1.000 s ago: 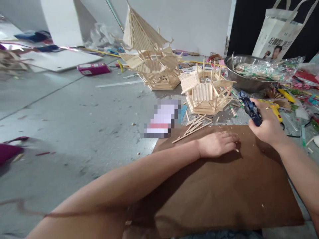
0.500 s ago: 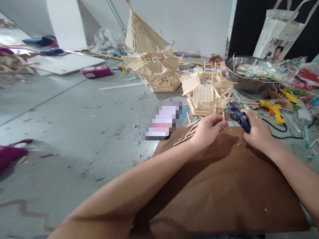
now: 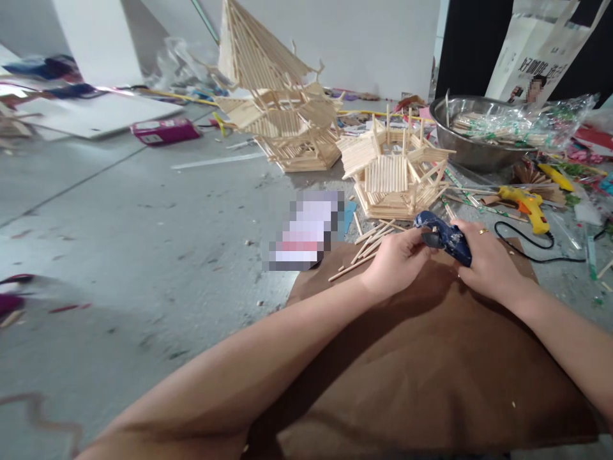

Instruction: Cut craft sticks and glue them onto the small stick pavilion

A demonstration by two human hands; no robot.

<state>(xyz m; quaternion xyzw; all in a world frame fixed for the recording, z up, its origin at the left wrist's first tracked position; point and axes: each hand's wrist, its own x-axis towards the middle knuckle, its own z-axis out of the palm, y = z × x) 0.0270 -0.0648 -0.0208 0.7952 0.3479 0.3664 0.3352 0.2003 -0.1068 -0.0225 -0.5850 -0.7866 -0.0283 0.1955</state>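
My right hand [image 3: 488,262] is wrapped round a blue-handled hand cutter [image 3: 453,239], its dark blade pointing left. Close to that blade, my left hand [image 3: 395,262] is pinched on a thin wooden stick [image 3: 435,229], mostly hidden by the fingers and the cutter. Several loose wooden sticks [image 3: 368,243] lie just left of and behind my left hand. Beyond both hands stands a small hexagonal stick model [image 3: 387,174] with slatted roof panels and upright posts.
A taller stick pagoda [image 3: 287,121] stands behind. A blurred-out phone [image 3: 306,223] lies left of the sticks. At right are a yellow glue gun [image 3: 527,207] with a black cord and a metal bowl [image 3: 460,144] of bagged sticks. Brown sheet [image 3: 431,370] spreads below my arms.
The cutter has moved left and closer to my left hand, its blade now at the stick in the fingertips. The view has shifted slightly, so the background sits further left.
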